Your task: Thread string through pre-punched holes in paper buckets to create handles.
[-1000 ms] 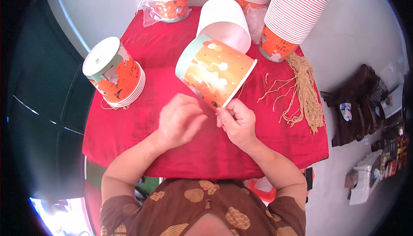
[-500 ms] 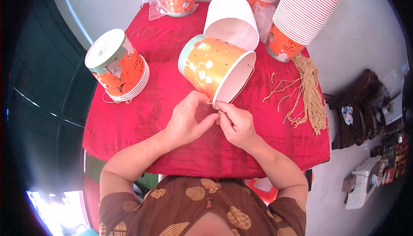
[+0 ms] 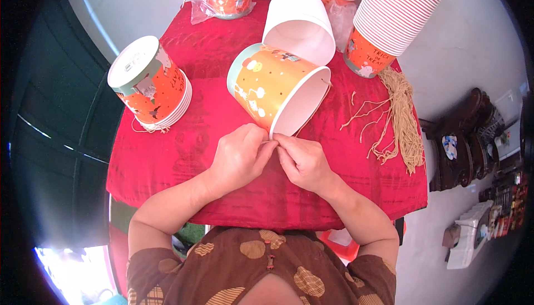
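Note:
An orange paper bucket (image 3: 266, 85) with a green base band and white cartoon prints lies on its side, its white mouth tilted towards the lower right. Thin tan string (image 3: 302, 129) crosses the mouth from the rim's right side down to my fingers. At the near edge of the rim, my left hand (image 3: 239, 153) is closed in a pinch on the string. My right hand (image 3: 306, 161) pinches there too, fingertips touching the left ones. The string's end is hidden between the fingers. Behind the bucket lies a white-sided bucket (image 3: 297, 18), its mouth towards me.
A red cloth (image 3: 183, 166) covers the table. An upside-down bucket stack (image 3: 150, 85) with string at its rim stands left. Tall bucket stacks (image 3: 397, 13) line the back, some in clear plastic (image 3: 203, 7). A bundle of tan strings (image 3: 401, 121) hangs at the right.
The orange bucket has rolled slightly and its near rim has shifted a little left. Both hands have moved slightly left and down, with the fingertips drawn closer together.

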Demonstrator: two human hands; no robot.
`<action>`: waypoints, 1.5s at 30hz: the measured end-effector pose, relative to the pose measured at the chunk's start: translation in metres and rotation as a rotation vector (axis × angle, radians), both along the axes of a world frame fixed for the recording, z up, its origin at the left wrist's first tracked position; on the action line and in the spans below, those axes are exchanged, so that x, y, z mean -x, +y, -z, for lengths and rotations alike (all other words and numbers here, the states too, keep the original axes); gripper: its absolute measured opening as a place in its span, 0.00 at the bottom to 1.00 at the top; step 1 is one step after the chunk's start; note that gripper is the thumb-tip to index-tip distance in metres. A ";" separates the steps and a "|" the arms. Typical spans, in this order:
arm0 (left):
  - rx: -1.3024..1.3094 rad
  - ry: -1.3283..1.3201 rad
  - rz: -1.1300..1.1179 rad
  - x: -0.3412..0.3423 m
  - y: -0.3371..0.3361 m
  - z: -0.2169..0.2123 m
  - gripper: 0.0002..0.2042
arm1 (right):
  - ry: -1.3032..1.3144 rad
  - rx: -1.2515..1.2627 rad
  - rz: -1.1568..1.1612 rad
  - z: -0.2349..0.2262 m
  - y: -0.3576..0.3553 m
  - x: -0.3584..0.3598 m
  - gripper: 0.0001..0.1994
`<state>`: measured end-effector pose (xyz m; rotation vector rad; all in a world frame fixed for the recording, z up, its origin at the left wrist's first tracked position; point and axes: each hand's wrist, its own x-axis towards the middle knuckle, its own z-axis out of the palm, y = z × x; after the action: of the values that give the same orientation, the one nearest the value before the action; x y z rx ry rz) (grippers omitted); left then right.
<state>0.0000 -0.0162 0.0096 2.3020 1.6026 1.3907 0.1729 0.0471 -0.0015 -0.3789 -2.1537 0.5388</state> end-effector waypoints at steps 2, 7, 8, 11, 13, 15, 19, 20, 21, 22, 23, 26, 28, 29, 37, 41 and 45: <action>-0.017 0.016 -0.005 0.000 0.000 0.001 0.10 | -0.002 -0.005 0.003 0.000 0.000 0.000 0.14; -0.055 0.053 -0.011 0.001 0.002 0.002 0.11 | 0.015 -0.013 0.004 0.001 0.000 0.001 0.13; -0.054 0.053 -0.012 0.001 0.002 0.002 0.11 | 0.015 -0.012 0.004 0.001 0.000 0.001 0.13; -0.048 0.064 -0.024 0.002 0.003 0.004 0.11 | 0.018 0.019 0.001 0.003 0.000 0.001 0.12; -0.052 0.061 -0.033 0.001 0.003 0.004 0.11 | 0.021 0.029 -0.003 0.003 0.000 0.001 0.13; -0.050 0.058 -0.032 0.001 0.003 0.004 0.11 | 0.019 0.048 -0.007 0.002 0.000 0.001 0.12; -0.048 0.036 -0.032 0.001 0.004 0.002 0.11 | 0.013 0.124 0.023 -0.001 0.000 0.000 0.12; -0.051 0.037 -0.031 0.000 0.003 0.001 0.11 | 0.013 0.121 0.024 0.000 0.001 0.000 0.12; -0.026 0.001 -0.017 -0.002 0.002 -0.002 0.11 | 0.027 0.122 0.020 0.004 0.002 -0.001 0.12; -0.001 -0.034 -0.003 -0.003 0.001 -0.004 0.11 | 0.041 0.123 0.016 0.006 0.003 -0.001 0.12; -0.004 -0.035 -0.001 -0.004 0.001 -0.006 0.11 | 0.041 0.120 0.018 0.005 0.003 -0.001 0.12; 0.031 -0.014 0.019 0.000 0.000 -0.004 0.09 | 0.032 0.120 0.010 0.004 0.002 -0.001 0.11; 0.033 0.002 0.036 0.003 0.001 0.002 0.08 | -0.016 0.126 0.004 0.002 0.001 -0.001 0.11; 0.032 0.002 0.035 0.003 0.001 0.002 0.08 | -0.016 0.125 0.003 0.002 0.001 -0.001 0.11; 0.098 -0.048 0.130 0.002 0.002 0.002 0.07 | -0.026 0.070 0.055 0.001 0.008 -0.006 0.07; 0.075 -0.054 0.139 0.002 0.003 0.003 0.07 | -0.053 0.058 0.058 -0.001 0.007 -0.005 0.08; 0.129 -0.023 0.094 0.002 0.003 0.006 0.07 | -0.055 -0.020 0.064 -0.001 0.009 -0.004 0.09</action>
<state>-0.0023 -0.0135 0.0036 2.2490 1.5082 1.2506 0.1770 0.0557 -0.0007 -0.4555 -2.1903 0.4757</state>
